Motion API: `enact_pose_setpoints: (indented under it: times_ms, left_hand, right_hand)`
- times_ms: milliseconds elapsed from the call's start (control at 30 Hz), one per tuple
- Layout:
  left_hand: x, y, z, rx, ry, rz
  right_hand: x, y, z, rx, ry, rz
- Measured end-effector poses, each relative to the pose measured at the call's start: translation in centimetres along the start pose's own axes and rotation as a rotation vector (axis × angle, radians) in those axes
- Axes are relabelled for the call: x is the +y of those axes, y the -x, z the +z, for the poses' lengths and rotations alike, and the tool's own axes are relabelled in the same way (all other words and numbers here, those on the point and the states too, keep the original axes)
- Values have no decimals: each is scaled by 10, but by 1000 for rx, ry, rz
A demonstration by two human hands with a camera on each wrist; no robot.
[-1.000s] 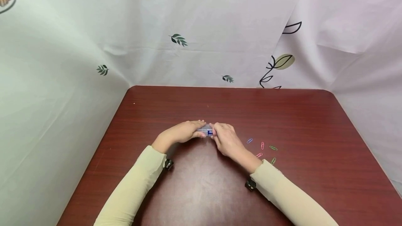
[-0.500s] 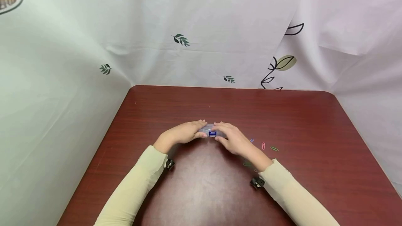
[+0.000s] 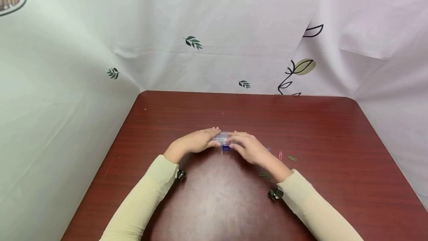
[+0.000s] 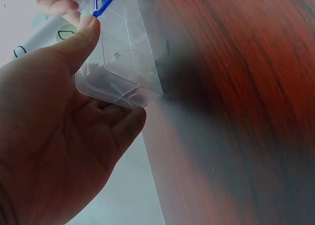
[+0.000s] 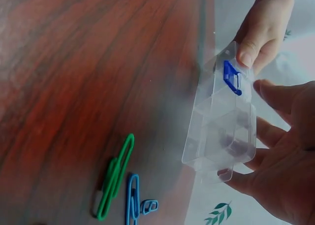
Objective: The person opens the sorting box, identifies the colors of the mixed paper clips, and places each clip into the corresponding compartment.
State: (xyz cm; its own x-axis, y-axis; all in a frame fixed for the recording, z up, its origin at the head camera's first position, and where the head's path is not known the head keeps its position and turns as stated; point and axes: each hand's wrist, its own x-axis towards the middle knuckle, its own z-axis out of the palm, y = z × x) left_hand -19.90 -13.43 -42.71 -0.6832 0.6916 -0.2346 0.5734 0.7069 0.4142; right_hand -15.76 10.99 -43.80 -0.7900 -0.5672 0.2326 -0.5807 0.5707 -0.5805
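Clear box (image 5: 216, 116) sits mid-table, straight ahead of the person, long axis running left to right between the hands, one hand per end; can't tell if its base touches the table (image 3: 214, 200). Left hand (image 3: 196, 141) grips the left end, thumb along the front, fingers round the end. Right hand (image 3: 250, 148) holds the right end, fingers bent over the box, thumb at the front edge; can't tell how firm. Key relation: blue latch (image 3: 226, 147) on the front long side, person-facing, between both thumb tips, right thumb looks a bit nearer. Green clip (image 5: 117, 179) and blue clip (image 5: 133, 200) lie apart from the box, off to the right
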Motion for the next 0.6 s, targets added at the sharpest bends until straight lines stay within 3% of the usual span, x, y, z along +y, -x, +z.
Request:
enact_pose_setpoints:
  times_ms: [300,600]
  left_hand:
    - [2,3,3,5,26,-27]
    - [2,6,5,5,48,-25]
  right_hand:
    - [5,4,-9,-38,55,188]
    - [6,5,-14,-140,117,230]
